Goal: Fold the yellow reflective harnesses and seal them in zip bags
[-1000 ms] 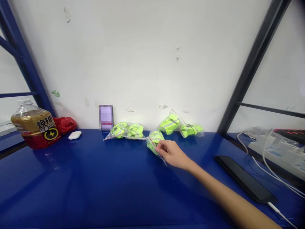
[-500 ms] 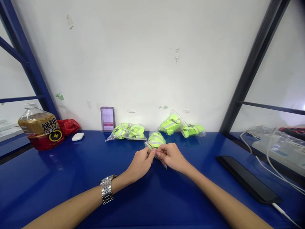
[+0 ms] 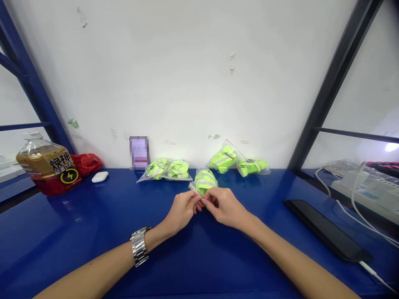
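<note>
i see both hands meeting mid-desk. left hand [image 3: 182,209] and right hand [image 3: 224,205] each pinch the near edge of a small clear zip bag [image 3: 204,181], thumb and fingers clenched on the plastic, the two hands almost touching. the bag is stuffed with folded neon yellow-green fabric and sits at 12 o'clock from the hands, low over the blue desk [image 3: 93,232]; can't tell if it rests on it. steel watch [image 3: 139,246] on the left wrist.

more filled bags against the wall: one pile [image 3: 166,169] at 11 o'clock from the held bag, another pile [image 3: 237,161] at 1 o'clock, both apart from it. a small upright card [image 3: 139,152] leans on the wall just left of the 11 o'clock pile.

far out at 9 o'clock: drink bottle [image 3: 46,164] with amber liquid, lying tilted, a red plastic bag [image 3: 85,162] right behind it, a white pebble-shaped case [image 3: 99,177] just beside that.

at 3 o'clock a black phone [image 3: 327,230] lies flat, with a white cable [image 3: 370,270] plugged into its near end. a power strip [image 3: 358,187] sits beyond it past the shelf post.
</note>
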The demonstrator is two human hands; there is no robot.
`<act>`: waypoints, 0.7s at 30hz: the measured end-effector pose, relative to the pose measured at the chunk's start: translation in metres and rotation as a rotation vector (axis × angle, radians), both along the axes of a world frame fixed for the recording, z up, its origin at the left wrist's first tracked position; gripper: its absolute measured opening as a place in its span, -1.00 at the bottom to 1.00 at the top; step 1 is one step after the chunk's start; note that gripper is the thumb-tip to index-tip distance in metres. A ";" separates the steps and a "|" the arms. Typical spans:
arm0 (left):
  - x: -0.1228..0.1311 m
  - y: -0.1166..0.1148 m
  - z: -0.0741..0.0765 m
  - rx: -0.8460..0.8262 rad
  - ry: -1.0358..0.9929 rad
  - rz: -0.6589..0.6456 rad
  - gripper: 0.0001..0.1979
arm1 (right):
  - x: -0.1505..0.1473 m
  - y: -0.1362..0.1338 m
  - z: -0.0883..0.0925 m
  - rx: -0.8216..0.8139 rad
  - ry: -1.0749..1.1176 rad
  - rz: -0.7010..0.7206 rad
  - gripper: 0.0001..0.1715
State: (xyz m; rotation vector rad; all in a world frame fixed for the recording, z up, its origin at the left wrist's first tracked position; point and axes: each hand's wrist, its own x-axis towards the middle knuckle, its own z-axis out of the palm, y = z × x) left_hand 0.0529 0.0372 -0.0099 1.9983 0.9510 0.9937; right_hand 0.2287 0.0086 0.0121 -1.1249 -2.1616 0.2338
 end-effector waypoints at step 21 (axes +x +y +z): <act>0.006 -0.007 0.001 0.207 0.191 0.135 -0.79 | -0.008 -0.006 0.011 0.256 -0.659 -0.166 -0.84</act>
